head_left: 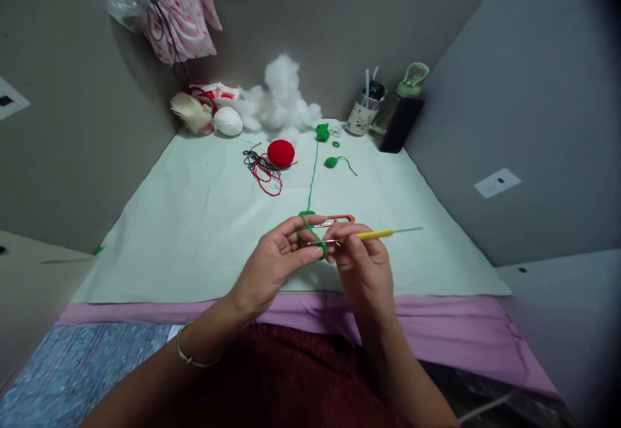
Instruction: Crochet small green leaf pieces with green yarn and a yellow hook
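Observation:
Between thumb and fingers my left hand point(279, 253) pinches a small piece of green crochet point(323, 251), with green yarn point(313, 185) running over the forefinger. That strand leads back to a small green ball of yarn point(322, 132). My right hand point(366, 266) grips a crochet hook point(371, 235) by its yellow handle, and the metal tip points left at the green work. Just beyond my fingers lie orange-handled snips point(345, 219), partly hidden by the hands. A green stuffed piece with a yarn tail point(331, 163) and a small green ring point(336, 144) rest farther back.
A red ball point(281, 154) sits beside tangled black and red yarn point(262, 169). White stuffing point(286, 95) is heaped at the back wall, near a white ball point(228, 121). A pen cup point(361, 116), green bottle point(411, 82) and dark phone-like slab point(402, 124) stand back right.

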The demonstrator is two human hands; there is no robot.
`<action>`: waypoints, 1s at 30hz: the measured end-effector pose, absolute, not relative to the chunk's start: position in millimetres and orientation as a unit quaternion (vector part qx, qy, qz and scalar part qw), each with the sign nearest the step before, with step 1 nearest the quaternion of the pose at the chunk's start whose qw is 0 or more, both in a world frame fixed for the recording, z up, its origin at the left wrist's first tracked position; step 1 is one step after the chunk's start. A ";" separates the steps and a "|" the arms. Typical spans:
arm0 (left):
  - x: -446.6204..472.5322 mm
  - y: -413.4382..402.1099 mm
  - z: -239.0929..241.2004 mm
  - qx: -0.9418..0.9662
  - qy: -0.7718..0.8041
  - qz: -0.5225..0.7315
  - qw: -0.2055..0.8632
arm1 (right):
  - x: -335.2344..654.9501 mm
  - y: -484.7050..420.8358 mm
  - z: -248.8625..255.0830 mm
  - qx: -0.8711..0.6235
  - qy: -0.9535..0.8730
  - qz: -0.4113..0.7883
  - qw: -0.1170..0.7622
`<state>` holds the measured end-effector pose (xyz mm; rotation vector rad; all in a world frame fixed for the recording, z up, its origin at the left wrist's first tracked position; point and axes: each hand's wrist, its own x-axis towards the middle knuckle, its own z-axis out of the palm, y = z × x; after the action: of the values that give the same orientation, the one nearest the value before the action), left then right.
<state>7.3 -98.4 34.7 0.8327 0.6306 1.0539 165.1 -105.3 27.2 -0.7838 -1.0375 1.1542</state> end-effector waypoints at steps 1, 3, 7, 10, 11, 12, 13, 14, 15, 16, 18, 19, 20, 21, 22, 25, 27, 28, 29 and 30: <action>8.1 -99.0 35.2 0.384 0.291 0.487 0.729 | 163.7 -107.3 25.5 -0.350 -0.483 0.476 0.646; 8.7 -100.0 36.2 0.387 0.299 0.494 0.718 | 162.4 -110.1 22.8 -0.367 -0.522 0.422 0.643; 7.3 -100.7 37.3 0.399 0.324 0.502 0.696 | 163.1 -109.8 22.4 -0.350 -0.505 0.436 0.658; 6.3 -100.5 37.2 0.400 0.327 0.508 0.689 | 163.5 -107.0 25.0 -0.317 -0.470 0.482 0.668; 6.1 -100.5 37.0 0.398 0.324 0.509 0.691 | 163.7 -106.2 25.8 -0.309 -0.464 0.492 0.669; 5.9 -100.6 36.8 0.395 0.320 0.509 0.695 | 164.1 -105.6 26.4 -0.303 -0.462 0.500 0.667; 5.7 -100.8 36.6 0.392 0.316 0.509 0.698 | 164.7 -105.4 26.8 -0.298 -0.463 0.504 0.665; 5.4 -101.0 36.4 0.389 0.314 0.509 0.700 | 165.5 -105.4 27.0 -0.295 -0.468 0.507 0.662; 5.0 -101.3 36.1 0.389 0.314 0.509 0.700 | 166.6 -105.8 27.0 -0.292 -0.476 0.504 0.659; 4.5 -101.6 35.9 0.391 0.317 0.509 0.698 | 167.9 -106.6 27.0 -0.292 -0.487 0.498 0.655; 3.5 -102.2 35.4 0.403 0.323 0.510 0.688 | 170.6 -109.1 27.2 -0.302 -0.517 0.468 0.650; 3.1 -102.5 35.4 0.410 0.326 0.510 0.682 | 172.0 -110.6 27.5 -0.311 -0.536 0.444 0.647; 2.9 -102.8 35.4 0.418 0.330 0.509 0.676 | 173.2 -112.2 28.1 -0.322 -0.558 0.414 0.643; 2.9 -103.2 35.7 0.425 0.335 0.510 0.669 | 174.2 -113.7 28.6 -0.333 -0.581 0.379 0.639; 3.2 -103.7 36.1 0.431 0.340 0.511 0.661 | 174.9 -115.1 29.1 -0.340 -0.608 0.340 0.632; 6.0 -105.3 37.9 0.439 0.358 0.529 0.632 | 175.2 -118.1 28.4 -0.339 -0.697 0.213 0.595; 8.8 -106.5 38.7 0.440 0.367 0.546 0.611 | 173.9 -119.7 25.3 -0.333 -0.744 0.123 0.566; 10.2 -107.0 38.7 0.437 0.367 0.553 0.607 | 173.0 -120.5 23.2 -0.337 -0.761 0.077 0.550; 11.4 -107.3 38.3 0.430 0.364 0.556 0.611 | 172.1 -121.4 20.9 -0.346 -0.771 0.031 0.534; 12.2 -107.3 37.6 0.414 0.357 0.555 0.627 | 171.3 -122.3 18.7 -0.357 -0.775 -0.011 0.521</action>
<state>12.2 -107.3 37.6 0.9498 0.8182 1.2713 171.3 -122.3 18.7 -0.8553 -1.8585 -0.0258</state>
